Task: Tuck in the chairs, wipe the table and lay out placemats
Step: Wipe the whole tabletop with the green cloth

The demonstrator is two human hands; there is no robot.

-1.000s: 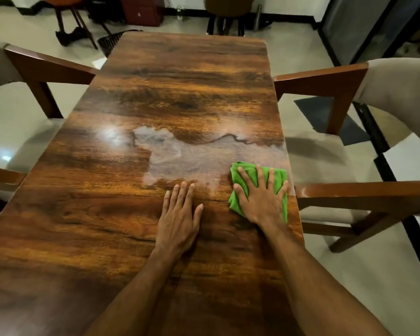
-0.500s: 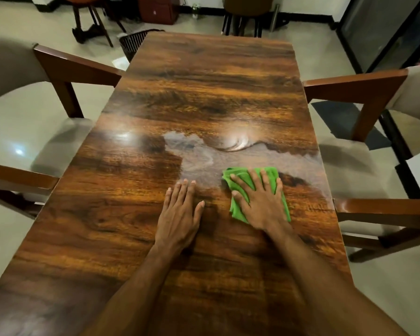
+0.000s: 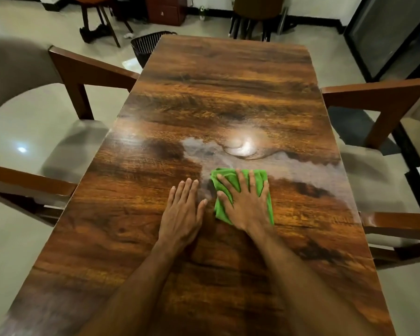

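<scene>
- Right grip (image 3: 244, 202) flat, fingers spread, pressing my cloth (image 3: 220, 213) onto the table (image 3: 228, 81).
- Left grip (image 3: 182, 214) flat on the table just beside it, holding nothing.
- Cloth sits mid-table, at a damp smear (image 3: 301, 166).

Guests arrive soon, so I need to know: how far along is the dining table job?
Done, apparently: the left chair and right chair sit close against the table. In hand: the right hand presses a green cloth flat beside a hazy wiped patch; the left hand rests flat on the wood. Left: the rest of the tabletop, and placemats, none in view.
</scene>
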